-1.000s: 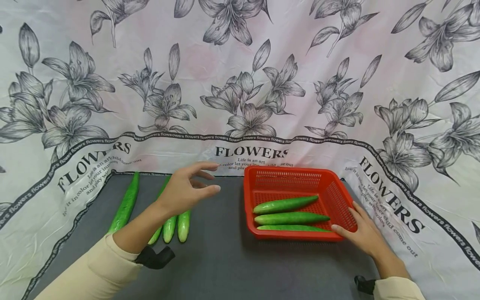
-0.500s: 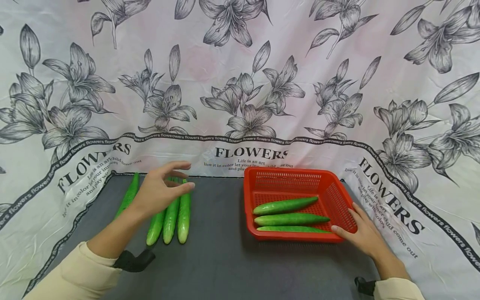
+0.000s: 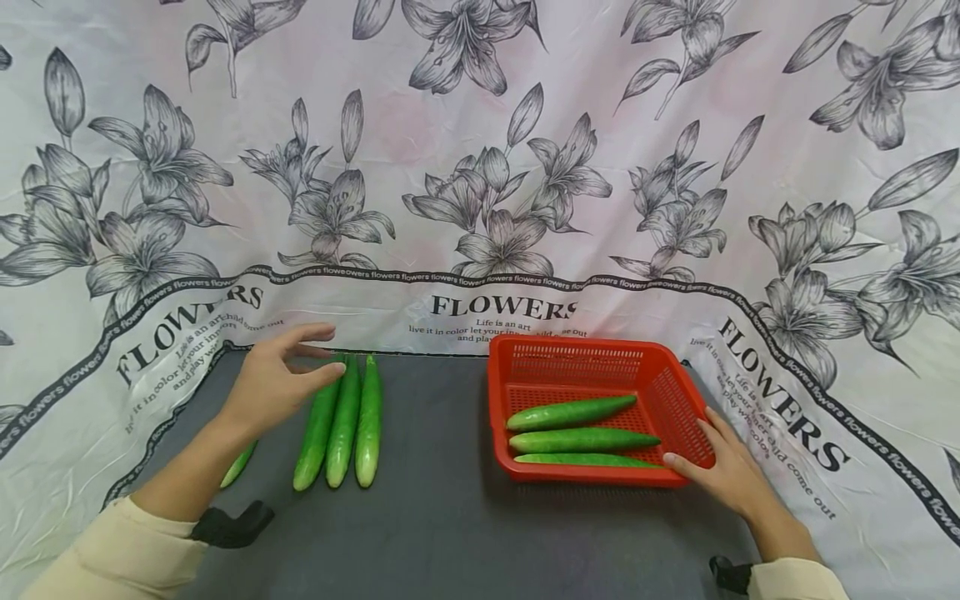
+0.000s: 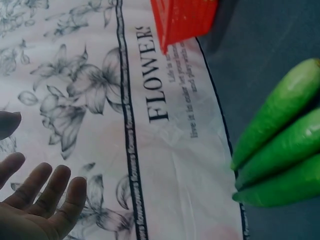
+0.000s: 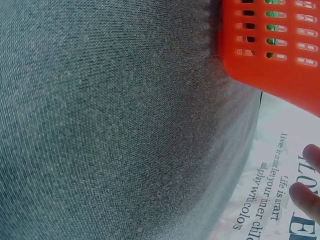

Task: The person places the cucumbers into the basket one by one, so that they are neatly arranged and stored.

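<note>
In the head view my left hand (image 3: 273, 375) hovers over the left of the table, fingers loosely spread and holding nothing. Under its wrist, a cucumber (image 3: 238, 468) lies mostly hidden. Just right of that hand are three more cucumbers (image 3: 343, 429) lying side by side, also seen in the left wrist view as green cucumbers (image 4: 280, 120). My right hand (image 3: 723, 462) rests at the right near corner of a red plastic basket (image 3: 585, 473), thumb over the rim and fingers extended along the side. Inside the basket lie three cucumbers (image 3: 585, 439).
A dark grey cloth (image 3: 450, 533) covers the table. Behind and along both sides hangs a white floral curtain (image 3: 405, 225) printed with lettering, its lower edge meeting the table. The basket stands close to the curtain at the back right.
My left hand has moved left, from between the cucumbers and basket to above the leftmost cucumber, uncovering the row of three. The right hand and basket have stayed put.
</note>
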{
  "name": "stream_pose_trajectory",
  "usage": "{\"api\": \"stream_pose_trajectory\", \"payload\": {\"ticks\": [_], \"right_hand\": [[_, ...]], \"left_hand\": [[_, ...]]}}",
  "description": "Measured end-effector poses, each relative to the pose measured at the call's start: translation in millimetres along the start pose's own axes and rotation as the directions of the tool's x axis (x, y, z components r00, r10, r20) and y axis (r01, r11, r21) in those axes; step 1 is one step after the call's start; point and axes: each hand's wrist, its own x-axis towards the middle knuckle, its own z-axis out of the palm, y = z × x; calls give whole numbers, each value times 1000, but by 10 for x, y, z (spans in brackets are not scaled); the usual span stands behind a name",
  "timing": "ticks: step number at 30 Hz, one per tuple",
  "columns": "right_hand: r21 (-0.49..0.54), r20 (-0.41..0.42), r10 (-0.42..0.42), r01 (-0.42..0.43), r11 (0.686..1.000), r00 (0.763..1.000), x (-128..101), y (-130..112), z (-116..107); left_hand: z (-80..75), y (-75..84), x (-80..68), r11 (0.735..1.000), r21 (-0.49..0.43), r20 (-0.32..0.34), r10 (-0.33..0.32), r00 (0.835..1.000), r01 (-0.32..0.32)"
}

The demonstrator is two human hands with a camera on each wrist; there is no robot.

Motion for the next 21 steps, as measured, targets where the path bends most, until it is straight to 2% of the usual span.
{"api": "stream_pose_trajectory", "payload": {"ticks": [12,21], "right_hand": [[-2,-4,7,-7,1000,1000,-10,-18,5],[3,-1,5,-5,1000,1000,-1,-9,6]], "left_hand": [[-150,-456,-66,986,116,-73,-111,991,119],[-227,-683,-121,975,136,-77,-166,983,175]]}}
